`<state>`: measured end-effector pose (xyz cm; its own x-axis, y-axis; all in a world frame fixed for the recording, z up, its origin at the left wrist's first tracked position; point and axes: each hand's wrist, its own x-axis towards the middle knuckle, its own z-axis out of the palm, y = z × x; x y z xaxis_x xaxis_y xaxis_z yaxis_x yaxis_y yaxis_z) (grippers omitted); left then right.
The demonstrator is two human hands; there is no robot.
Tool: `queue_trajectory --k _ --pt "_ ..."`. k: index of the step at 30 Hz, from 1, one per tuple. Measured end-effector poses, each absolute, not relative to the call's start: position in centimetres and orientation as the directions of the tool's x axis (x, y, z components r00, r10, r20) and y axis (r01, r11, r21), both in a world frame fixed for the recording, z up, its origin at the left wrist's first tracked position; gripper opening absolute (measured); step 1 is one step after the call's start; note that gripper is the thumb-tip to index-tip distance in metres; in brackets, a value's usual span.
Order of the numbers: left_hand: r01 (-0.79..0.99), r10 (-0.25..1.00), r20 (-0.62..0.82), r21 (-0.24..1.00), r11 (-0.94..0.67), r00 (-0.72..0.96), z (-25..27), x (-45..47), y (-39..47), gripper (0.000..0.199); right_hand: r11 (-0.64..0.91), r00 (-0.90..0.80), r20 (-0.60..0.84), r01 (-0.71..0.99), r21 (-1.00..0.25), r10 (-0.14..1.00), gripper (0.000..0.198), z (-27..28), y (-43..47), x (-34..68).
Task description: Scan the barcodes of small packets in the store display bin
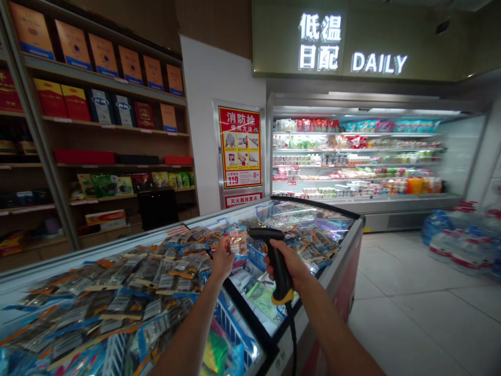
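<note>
1. Scanner [280, 274], black with a yellow base, is held up over a chest freezer [349, 248], its head angled toward a small clear packet [238, 239].
2. Right hand [291, 261]: closed round the scanner's handle. Left hand [222, 259]: pinching the packet by its near edge, just beside the scanner's head; whether packet and scanner touch, I cannot tell.
3. Handling, as a judgement: the scanner looks stiff, fairly light and a little top-heavy, best held by the handle, with some drag from its cord [293, 334]. The packet looks light, thin and slippery, so an edge grip suits it and leaves its front uncovered.
4. Below, many similar bags [133, 277] lie heaped in the freezer, with a blue basket [256, 257] near the hands.
5. Hard to make out: the packet's print is blurred, the scanner's trigger is hidden by fingers, the cord runs out at the bottom, and the freezer is cut off at left and below. Glare blurs the glass.
</note>
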<state>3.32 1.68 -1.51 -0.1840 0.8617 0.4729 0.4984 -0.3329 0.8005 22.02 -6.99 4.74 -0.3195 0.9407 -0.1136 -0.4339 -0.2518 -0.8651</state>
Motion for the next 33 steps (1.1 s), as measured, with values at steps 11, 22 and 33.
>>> queue_trajectory --k 11,22,33 --pt "0.464 0.884 0.441 0.823 -0.327 -0.159 -0.7 4.2 1.3 0.049 -0.211 -0.302 -0.08 -0.434 -0.876 0.95 0.026 5.1 -6.7 22.3" --pt "0.42 0.926 0.358 0.863 -0.282 -0.115 -2.3 6.2 3.0 0.051 -0.183 -0.206 -0.097 -0.452 -0.873 0.974 0.025 5.0 -6.4 24.3" --pt "0.501 0.962 0.272 0.83 -0.247 0.024 -3.5 14.8 5.8 0.043 -0.137 -0.069 -0.119 -0.507 -0.851 0.991 0.022 4.7 -5.6 26.9"
